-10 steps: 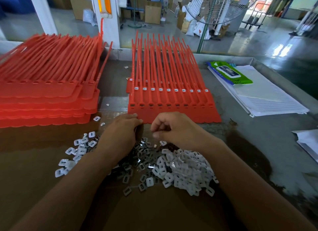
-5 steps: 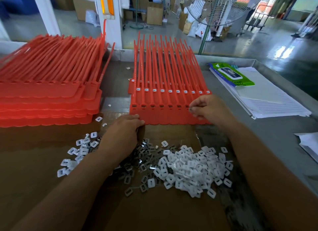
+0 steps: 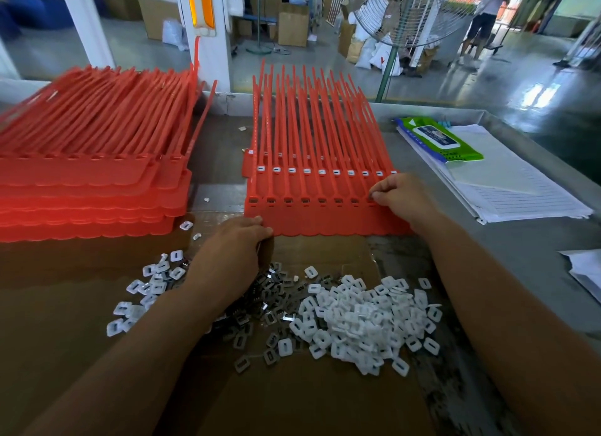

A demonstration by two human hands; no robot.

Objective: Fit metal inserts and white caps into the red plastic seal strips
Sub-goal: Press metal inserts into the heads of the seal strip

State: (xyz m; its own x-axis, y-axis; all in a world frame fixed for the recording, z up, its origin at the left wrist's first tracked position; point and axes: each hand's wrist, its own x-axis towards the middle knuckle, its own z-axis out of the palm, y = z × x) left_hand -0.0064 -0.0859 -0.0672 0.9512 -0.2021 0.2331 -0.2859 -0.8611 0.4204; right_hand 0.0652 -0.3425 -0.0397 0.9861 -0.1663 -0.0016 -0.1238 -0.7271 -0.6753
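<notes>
A sheet of red seal strips (image 3: 312, 214) lies in front of me, its row of square sockets along the near band. Several sockets show dark metal inserts. My right hand (image 3: 398, 198) sits on the sheet's right end, thumb and forefinger pinching a small part at a socket there. My left hand (image 3: 234, 243) rests curled at the sheet's near left corner, above a heap of metal inserts (image 3: 270, 302); what it holds is hidden. White caps (image 3: 364, 318) lie piled to the right of the inserts, and a smaller scatter of caps (image 3: 146, 289) lies left of my forearm.
A tall stack of red strip sheets (image 3: 87, 188) fills the left of the brown cardboard (image 3: 292, 403). Lined papers (image 3: 520, 191) and a green wipes pack (image 3: 439, 139) lie at the right. A standing fan and a person are beyond the table.
My right hand left the pile near my left hand, moved to the right end of the red sheet, and now pinches at a socket there. My left hand stayed put.
</notes>
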